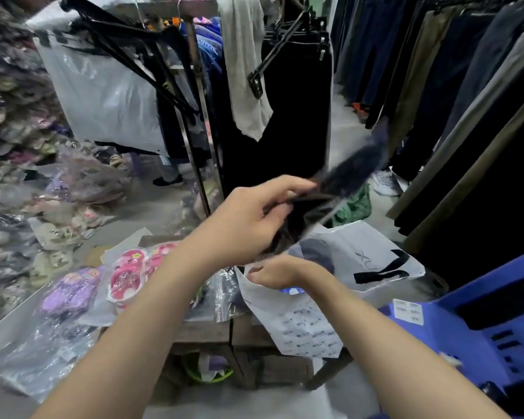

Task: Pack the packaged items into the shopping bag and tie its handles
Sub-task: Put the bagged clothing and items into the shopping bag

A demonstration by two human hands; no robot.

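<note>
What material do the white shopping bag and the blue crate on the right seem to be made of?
White shopping bag: probably thin plastic film, slightly glossy; it creases sharply and carries printed black marks. Blue crate: apparently rigid moulded plastic with a smooth finish, judging by its even colour and slotted wall.

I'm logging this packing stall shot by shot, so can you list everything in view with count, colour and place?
dark item: one, black, blurred, held above the bag
shopping bag: one, white with black marks, open on the table at centre right
pink packaged items: two or so, pink, table left of the bag
purple packaged item: one, purple, table at left
clear plastic packs: several, lower left
crate: one, blue, lower right
hanging trousers: many, dark and khaki, right racks
grey cloth: one, draped on the centre rack
left hand: gripping the dark item
right hand: holding the bag's rim
</note>
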